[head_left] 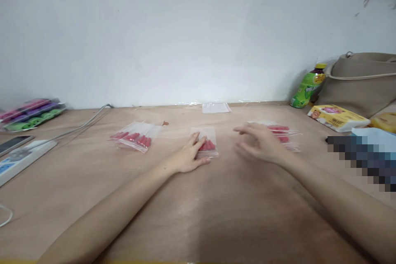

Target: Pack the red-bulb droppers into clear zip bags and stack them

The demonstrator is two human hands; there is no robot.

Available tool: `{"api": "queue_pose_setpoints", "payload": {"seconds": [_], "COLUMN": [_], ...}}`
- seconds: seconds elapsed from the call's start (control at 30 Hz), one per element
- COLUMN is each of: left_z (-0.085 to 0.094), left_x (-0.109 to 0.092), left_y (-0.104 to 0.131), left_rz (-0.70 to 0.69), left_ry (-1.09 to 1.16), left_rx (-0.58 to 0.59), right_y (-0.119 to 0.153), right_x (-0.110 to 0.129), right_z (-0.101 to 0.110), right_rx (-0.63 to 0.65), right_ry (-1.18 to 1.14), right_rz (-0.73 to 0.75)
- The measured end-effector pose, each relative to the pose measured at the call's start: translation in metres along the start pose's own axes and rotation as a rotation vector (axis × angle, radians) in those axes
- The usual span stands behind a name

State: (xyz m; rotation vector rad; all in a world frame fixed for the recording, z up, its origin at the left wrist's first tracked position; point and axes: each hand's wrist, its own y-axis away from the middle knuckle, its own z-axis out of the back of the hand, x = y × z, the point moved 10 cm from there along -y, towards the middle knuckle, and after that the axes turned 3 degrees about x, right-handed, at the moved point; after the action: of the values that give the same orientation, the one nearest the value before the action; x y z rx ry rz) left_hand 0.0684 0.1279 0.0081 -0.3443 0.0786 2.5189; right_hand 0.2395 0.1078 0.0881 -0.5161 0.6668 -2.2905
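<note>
My left hand (189, 154) lies with spread fingers on a small clear zip bag (213, 136) in the middle of the table. Red pieces (208, 145) show inside this bag, partly hidden by the fingers. My right hand (260, 142) is a little blurred, its fingers apart and holding nothing. It hovers near a stack of clear bags with red pieces (280, 128) on the right, and covers part of it. Another group of clear bags with red pieces (134, 137) lies to the left of my left hand.
A flat clear bag (215, 108) lies by the wall. On the right are a green bottle (306, 88), a yellow tissue pack (337, 118) and a beige handbag (361, 82). At left are a power strip (31, 159), a phone (14, 144) and packs of coloured rolls (34, 113).
</note>
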Motion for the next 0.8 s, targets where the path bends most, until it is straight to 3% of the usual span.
{"api": "queue_pose_setpoints", "payload": {"seconds": [0.13,0.23,0.53,0.8], "left_z": [0.01,0.014,0.017,0.017], "left_x": [-0.017,-0.014,-0.007,-0.006], "left_y": [0.005,0.011,0.01,0.008], "left_rz": [-0.195,-0.274,-0.276,-0.312], "left_ry": [0.054,0.086,0.11,0.101], "left_rx": [-0.247,-0.277,-0.309,-0.244], "right_y": [-0.011,-0.011,0.001,-0.001], "right_x": [0.038,0.04,0.033,0.047], "right_z": [-0.059,-0.077,-0.079,-0.068], "right_rx": [0.256,0.323,0.064,-0.039], "right_ry": [-0.09,-0.09,-0.077,0.367], "right_rz": [0.111,0.114,0.175,0.255]}}
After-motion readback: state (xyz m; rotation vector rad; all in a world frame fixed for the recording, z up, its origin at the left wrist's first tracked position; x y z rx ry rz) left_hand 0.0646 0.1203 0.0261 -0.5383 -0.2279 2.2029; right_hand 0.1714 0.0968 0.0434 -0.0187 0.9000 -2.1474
